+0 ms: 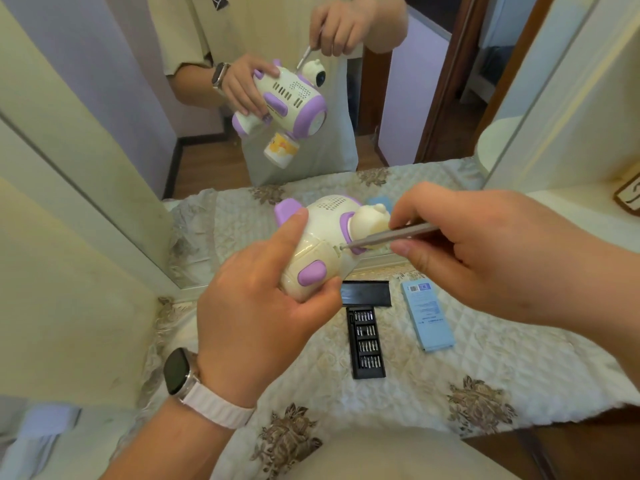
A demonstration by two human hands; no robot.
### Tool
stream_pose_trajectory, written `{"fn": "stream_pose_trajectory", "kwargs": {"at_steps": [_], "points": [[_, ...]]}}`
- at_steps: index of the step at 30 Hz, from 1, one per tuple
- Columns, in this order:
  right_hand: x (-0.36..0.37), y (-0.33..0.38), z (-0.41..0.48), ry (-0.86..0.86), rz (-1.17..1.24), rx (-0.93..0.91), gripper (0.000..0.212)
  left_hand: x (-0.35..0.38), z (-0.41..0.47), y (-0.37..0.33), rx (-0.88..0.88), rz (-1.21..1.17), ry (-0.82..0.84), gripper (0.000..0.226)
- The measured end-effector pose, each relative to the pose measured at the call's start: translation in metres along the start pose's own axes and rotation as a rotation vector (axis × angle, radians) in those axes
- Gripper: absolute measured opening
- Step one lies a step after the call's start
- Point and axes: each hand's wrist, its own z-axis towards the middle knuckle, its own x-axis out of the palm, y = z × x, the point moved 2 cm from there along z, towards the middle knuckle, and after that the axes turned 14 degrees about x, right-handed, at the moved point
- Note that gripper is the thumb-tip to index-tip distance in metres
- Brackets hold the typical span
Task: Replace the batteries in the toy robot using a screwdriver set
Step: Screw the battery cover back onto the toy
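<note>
Watch (178,372): dark face on a white strap, on the left wrist, below and left of the toy robot.
Mirror (207,157): stands behind the toy robot and shows its far side, both hands and the tool in reflection.
Left hand (256,306): grips the toy robot from the left and beneath; the thumb runs up its left flank towards a purple part, and the fingers curl under its lower end.
Toy robot (318,244): cream with purple parts, held in the air between the two hands, above the cloth.
Bit tray (366,342): black, with rows of small bits, flat on the cloth below the toy robot.
Black sleeve (365,293): lies crosswise just under the toy robot, at the tray's far end.
Screwdriver (391,235): slim grey shaft slanting in from the right; its tip meets the toy robot's cream body near the middle.
Blue box (428,315): flat on the cloth, below and right of the toy robot.
Right hand (485,251): right of the toy robot, pinching the screwdriver between thumb and fingers, not touching the toy itself.
Quilted cloth (519,372): pale, flower-patterned, spread beneath the toy robot.
</note>
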Motion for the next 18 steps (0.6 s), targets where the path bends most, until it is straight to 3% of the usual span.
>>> {"fn": "stream_pose_trajectory", "kwargs": {"at_steps": [5, 8, 11, 15, 18], "points": [[0.002, -0.022, -0.008, -0.098, -0.060, -0.037, 0.031, 0.013, -0.001, -0.017, 0.002, 0.031, 0.047, 0.066], [0.010, -0.042, -0.008, -0.060, -0.015, 0.042, 0.040, 0.026, -0.004, -0.023, -0.010, 0.048, 0.078, 0.066], [0.025, -0.062, -0.010, 0.044, 0.176, 0.182, 0.038, 0.046, -0.015, -0.019, -0.050, 0.077, 0.114, 0.066], [0.062, -0.088, -0.018, 0.118, 0.522, 0.412, 0.020, 0.083, -0.043, 0.004, -0.170, 0.131, 0.210, 0.066], [0.097, -0.106, -0.028, 0.234, 0.728, 0.589, 0.023, 0.109, -0.072, 0.031, -0.264, 0.146, 0.311, 0.068]]}}
